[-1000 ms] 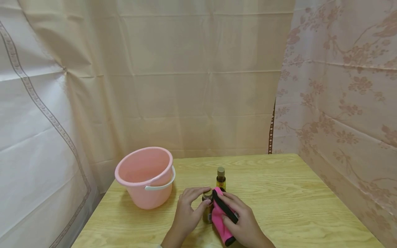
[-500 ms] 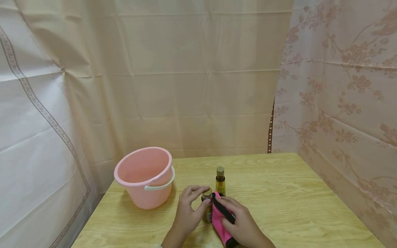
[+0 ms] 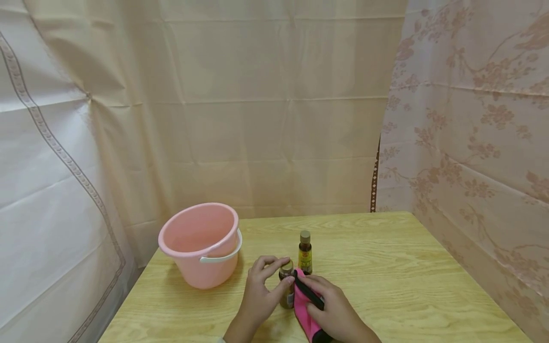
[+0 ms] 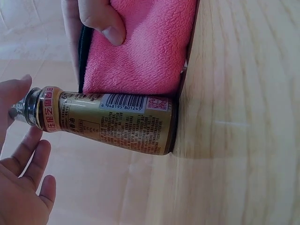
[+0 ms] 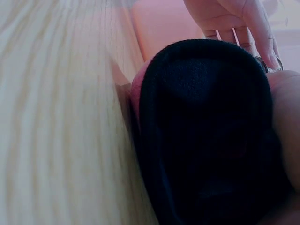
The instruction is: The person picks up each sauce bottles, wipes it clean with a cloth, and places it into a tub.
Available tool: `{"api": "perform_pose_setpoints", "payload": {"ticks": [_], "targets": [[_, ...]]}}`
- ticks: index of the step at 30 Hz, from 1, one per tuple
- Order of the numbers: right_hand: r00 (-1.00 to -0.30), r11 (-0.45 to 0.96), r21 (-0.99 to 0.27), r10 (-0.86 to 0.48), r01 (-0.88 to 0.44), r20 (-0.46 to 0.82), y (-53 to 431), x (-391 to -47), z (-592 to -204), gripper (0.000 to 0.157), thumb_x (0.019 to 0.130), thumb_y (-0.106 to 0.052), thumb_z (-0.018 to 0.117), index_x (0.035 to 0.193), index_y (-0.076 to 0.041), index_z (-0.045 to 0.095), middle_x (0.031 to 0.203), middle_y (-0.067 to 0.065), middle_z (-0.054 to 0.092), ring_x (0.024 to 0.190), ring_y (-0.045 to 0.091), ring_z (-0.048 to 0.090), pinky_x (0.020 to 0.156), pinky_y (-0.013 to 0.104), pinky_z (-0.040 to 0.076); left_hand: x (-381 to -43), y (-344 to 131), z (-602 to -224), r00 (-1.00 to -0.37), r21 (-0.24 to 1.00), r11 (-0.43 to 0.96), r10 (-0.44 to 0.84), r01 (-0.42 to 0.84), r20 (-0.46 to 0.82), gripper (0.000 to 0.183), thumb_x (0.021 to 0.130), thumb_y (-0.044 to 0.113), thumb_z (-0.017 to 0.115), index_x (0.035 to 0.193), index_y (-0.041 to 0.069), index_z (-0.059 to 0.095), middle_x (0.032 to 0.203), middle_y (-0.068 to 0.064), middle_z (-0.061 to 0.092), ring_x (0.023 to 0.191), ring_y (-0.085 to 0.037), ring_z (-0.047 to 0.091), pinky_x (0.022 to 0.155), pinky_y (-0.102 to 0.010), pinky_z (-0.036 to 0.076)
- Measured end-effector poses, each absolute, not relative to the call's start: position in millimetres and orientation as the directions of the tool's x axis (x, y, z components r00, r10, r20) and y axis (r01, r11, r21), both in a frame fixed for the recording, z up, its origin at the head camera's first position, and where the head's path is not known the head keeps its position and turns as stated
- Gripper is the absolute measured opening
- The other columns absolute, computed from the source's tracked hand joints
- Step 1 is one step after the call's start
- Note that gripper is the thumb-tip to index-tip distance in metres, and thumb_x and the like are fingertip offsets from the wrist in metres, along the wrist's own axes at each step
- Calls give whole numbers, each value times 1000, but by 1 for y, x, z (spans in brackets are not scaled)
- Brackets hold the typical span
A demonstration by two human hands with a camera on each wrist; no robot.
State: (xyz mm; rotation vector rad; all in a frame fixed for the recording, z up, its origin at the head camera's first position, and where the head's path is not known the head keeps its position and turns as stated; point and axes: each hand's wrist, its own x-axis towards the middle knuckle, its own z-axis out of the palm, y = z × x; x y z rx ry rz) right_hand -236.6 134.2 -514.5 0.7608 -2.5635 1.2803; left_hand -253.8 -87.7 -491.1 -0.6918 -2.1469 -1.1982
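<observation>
A small oil bottle with a gold label stands on the table near its front. My left hand pinches it at the cap, and in the left wrist view the label shows a barcode and small print. My right hand grips a fluffy pink cloth with black trim. The cloth's plush face lies against the bottle's side. In the right wrist view, its dark side fills the middle and hides the bottle's body.
A second small bottle with a yellow label stands upright just behind the cloth. To the left is a pink bucket with a pale handle. Curtains hang behind the wooden table and at both sides.
My right hand and the cloth have slid slightly downward along the bottle, uncovering more of the second bottle behind. The left hand has kept its hold on the cap.
</observation>
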Motion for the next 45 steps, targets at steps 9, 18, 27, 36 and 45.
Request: {"api": "perform_pose_setpoints", "payload": {"ticks": [9,18,27,36,45], "targets": [[-846,475,-702,-356,-530,397,132,-238,-518,71,88,-2,73,148,-34,56,143,-13,58,117,13,63,86,23,54,-257,-88,-494,-676,560,449,148,696,722,36,94,27,77,129,27,73,115,7,66,108,-12,63,90,-37,47],[-852,449,-726,-308,-522,422,132,-235,-514,72,84,2,74,144,-36,59,141,-15,58,119,13,64,87,23,55,-259,-88,-494,-653,537,444,159,718,741,36,94,25,77,130,26,73,116,7,66,108,-13,64,91,-39,48],[-834,397,-734,-279,-551,476,132,-234,-513,69,86,3,75,143,-33,60,144,-9,58,124,18,63,89,24,57,-258,-88,-493,-645,521,461,160,718,747,35,94,25,77,128,23,74,117,8,68,108,-12,65,91,-41,46],[-773,376,-678,-256,-632,580,131,-233,-510,76,83,7,75,147,-30,57,148,-7,56,129,19,62,92,26,57,-256,-88,-491,-654,529,458,170,715,737,34,95,24,76,129,24,73,118,9,69,111,-13,66,90,-42,44],[-800,377,-706,-256,-599,543,131,-232,-508,75,82,8,74,144,-32,60,145,-7,58,126,19,63,89,25,57,-257,-87,-492,-650,526,455,171,719,740,34,95,23,75,129,23,72,121,8,70,111,-14,67,88,-38,45]]}}
